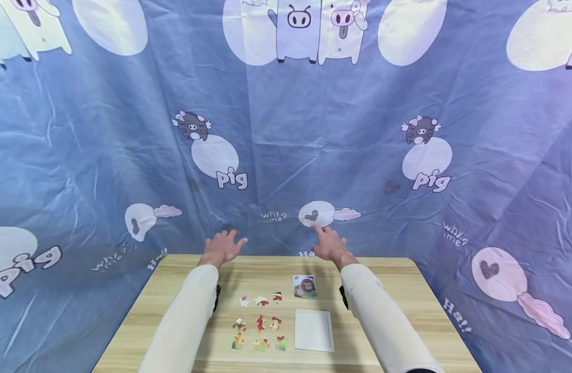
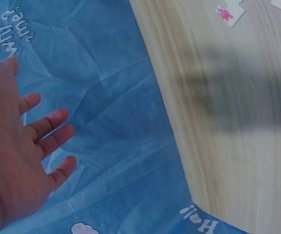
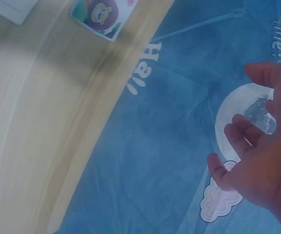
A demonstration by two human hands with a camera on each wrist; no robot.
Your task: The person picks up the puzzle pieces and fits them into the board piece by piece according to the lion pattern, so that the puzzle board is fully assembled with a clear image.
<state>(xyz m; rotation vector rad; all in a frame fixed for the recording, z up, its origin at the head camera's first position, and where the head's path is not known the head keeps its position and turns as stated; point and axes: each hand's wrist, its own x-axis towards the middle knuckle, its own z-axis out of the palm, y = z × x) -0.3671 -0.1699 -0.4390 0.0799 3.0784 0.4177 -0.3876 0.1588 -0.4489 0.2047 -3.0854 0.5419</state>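
Both hands reach out past the far edge of the table, holding nothing. My left hand [image 1: 222,247] has its fingers spread; in the left wrist view the hand [image 2: 28,141] shows its palm with loosely bent fingers. My right hand [image 1: 331,245] is raised at the same height; the hand [image 3: 262,146] in the right wrist view has relaxed fingers. Several puzzle pieces [image 1: 260,324] lie in rows on the table, left of a white frame [image 1: 313,330]. A small picture card [image 1: 305,286] with a lion lies above the frame.
The light wooden table [image 1: 388,290] is enclosed by a blue cloth [image 1: 286,129] printed with pigs and words. One piece [image 2: 231,12] with a pink mark shows in the left wrist view, and the card [image 3: 101,15] appears in the right wrist view.
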